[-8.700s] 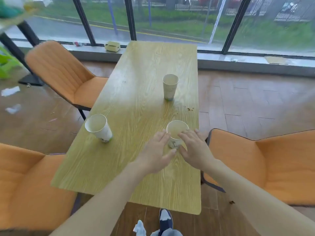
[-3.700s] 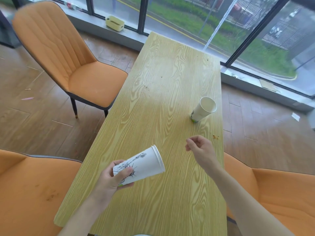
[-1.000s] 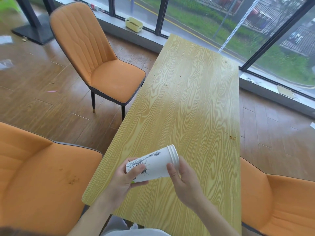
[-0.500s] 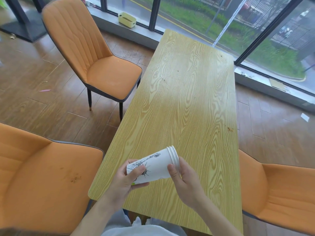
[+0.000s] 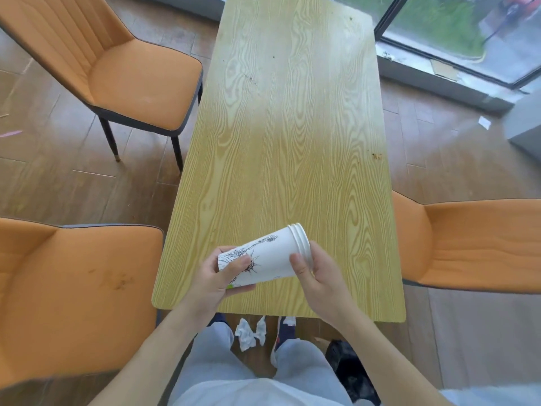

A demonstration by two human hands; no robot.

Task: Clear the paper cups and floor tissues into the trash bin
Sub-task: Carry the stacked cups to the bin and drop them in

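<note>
Three stacked cups point(image 5: 268, 256), gripped at the base by the left hand point(image 5: 218, 278) and pinched at the rims by the right hand point(image 5: 317, 276), hang over the table's point(image 5: 287, 118) near edge; one tissue point(image 5: 248, 332) lies below.

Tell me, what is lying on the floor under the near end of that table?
A crumpled white tissue lies beside a shoe. The table covers whatever lies farther under it.

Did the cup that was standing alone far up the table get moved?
Yes. It no longer stands by the crumbs near the table's right edge. It came toward the near end, nested in the stack of cups held by both hands.
</note>
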